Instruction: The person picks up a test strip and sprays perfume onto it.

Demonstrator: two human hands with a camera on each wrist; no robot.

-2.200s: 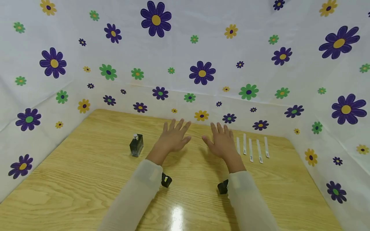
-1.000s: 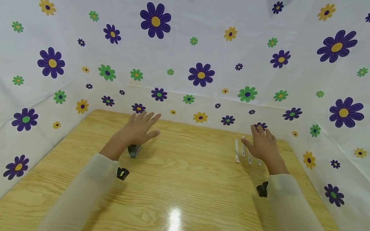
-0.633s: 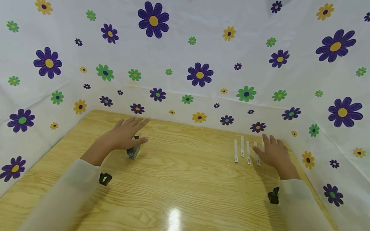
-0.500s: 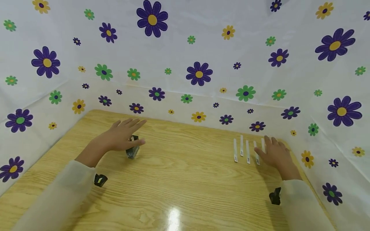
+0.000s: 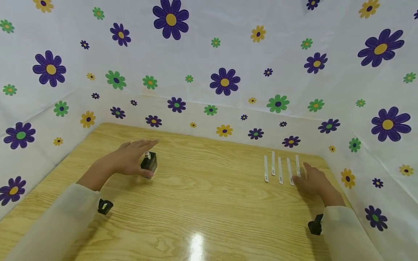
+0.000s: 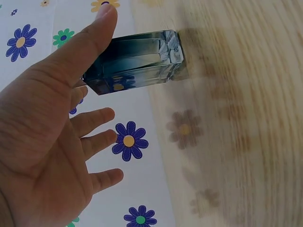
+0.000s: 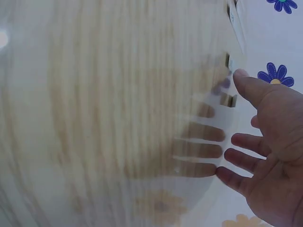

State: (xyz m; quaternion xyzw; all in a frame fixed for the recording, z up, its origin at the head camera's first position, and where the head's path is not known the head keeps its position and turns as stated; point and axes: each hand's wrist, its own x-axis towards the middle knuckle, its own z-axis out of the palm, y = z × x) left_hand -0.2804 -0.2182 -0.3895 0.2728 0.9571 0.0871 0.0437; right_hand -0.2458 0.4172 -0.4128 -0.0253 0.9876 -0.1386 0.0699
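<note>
Left hand [image 5: 128, 159]: wide open, thumb well apart from the lightly bent fingers, gripping nothing; sits at the dark glass bottle [image 5: 151, 162], thumb crossing in front of its lower part in the head view; contact cannot be told. Bottle stands upright on the left side of the tabletop [image 5: 202, 203], its silvery neck showing. Right hand [image 5: 313, 178]: also open, thumb and fingers spread, gripping nothing; lies at the right end of the five white strips [image 5: 280, 170], thumb tip overlapping the lower ends in view; touch unclear. Versus the first head frame: hands then side by side between bottle and strips, now well apart, one at each. Versus the frame just prior: left hand lower, bottle top now uncovered; strips unchanged on the tabletop
</note>
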